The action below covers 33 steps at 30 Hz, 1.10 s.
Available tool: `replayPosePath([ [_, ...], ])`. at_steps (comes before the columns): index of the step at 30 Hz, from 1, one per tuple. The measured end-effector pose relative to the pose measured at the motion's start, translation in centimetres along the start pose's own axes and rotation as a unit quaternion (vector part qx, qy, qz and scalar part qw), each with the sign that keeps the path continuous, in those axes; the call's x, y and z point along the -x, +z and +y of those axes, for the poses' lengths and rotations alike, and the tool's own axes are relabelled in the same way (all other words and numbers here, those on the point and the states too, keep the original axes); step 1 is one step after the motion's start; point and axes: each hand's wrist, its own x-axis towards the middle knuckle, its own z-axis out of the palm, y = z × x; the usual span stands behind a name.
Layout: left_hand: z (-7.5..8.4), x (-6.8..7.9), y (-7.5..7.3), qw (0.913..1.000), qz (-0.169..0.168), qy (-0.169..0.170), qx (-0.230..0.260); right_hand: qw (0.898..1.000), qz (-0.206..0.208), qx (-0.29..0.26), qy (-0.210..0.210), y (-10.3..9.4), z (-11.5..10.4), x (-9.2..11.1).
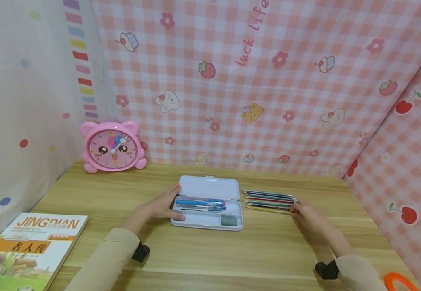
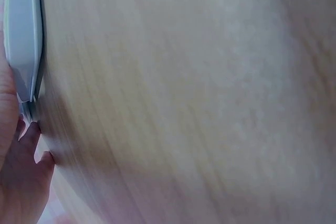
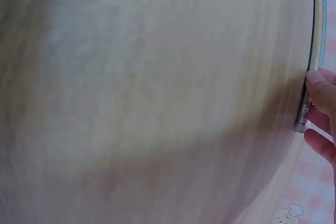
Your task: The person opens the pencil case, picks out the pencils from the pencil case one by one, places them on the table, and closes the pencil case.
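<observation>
A white pencil case lies with its lid raised back. Inside are blue pens and, in a small front compartment, a grey-green eraser-like block. My left hand holds the case's left end, thumb over the front corner and fingers spread toward the lid. To the right, several coloured pencils lie side by side, a yellow pencil nearest me. My right hand pinches their right ends. In the right wrist view, the thumb presses the yellow pencil; fingers behind are partly hidden.
A pink clock with a cartoon face stands at the back left of the wooden table. A book lies at the front left. An orange ring-shaped thing shows at the lower right. Patterned cloth hangs behind.
</observation>
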Motion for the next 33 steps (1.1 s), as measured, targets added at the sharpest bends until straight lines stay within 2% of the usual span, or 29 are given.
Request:
replayPosePath([
  [5,0.0,0.1,-0.2,1.0,-0.002,0.004,-0.002,0.998,-0.03,-0.018,0.055,-0.6,-0.9,-1.0],
  [8,0.0,0.1,-0.2,1.0,-0.002,0.007,0.0,0.99,-0.07,-0.042,0.112,-1.0,-2.0,-2.4],
  [11,-0.1,0.0,-0.2,1.0,0.001,0.009,0.0,0.98,-0.09,-0.076,0.159,-0.8,-3.3,-4.3],
  [16,-0.1,0.0,-0.2,0.9999,0.0,0.011,-0.008,0.968,-0.084,-0.15,0.184,0.7,-5.4,-8.0],
  [21,0.3,0.0,-0.1,0.9997,-0.005,0.011,-0.021,0.955,-0.085,-0.19,0.21,2.1,-6.9,-11.1],
  [28,0.3,-0.1,0.2,0.9997,-0.004,0.009,-0.024,0.912,-0.083,-0.235,0.325,3.5,-7.6,-13.9],
  [31,0.0,-0.2,0.3,0.9996,0.001,0.013,-0.024,0.902,-0.089,-0.229,0.355,3.9,-7.8,-14.7],
  [33,-0.1,-0.2,0.3,0.9996,0.006,0.015,-0.022,0.899,-0.093,-0.22,0.367,4.1,-8.0,-15.3],
])
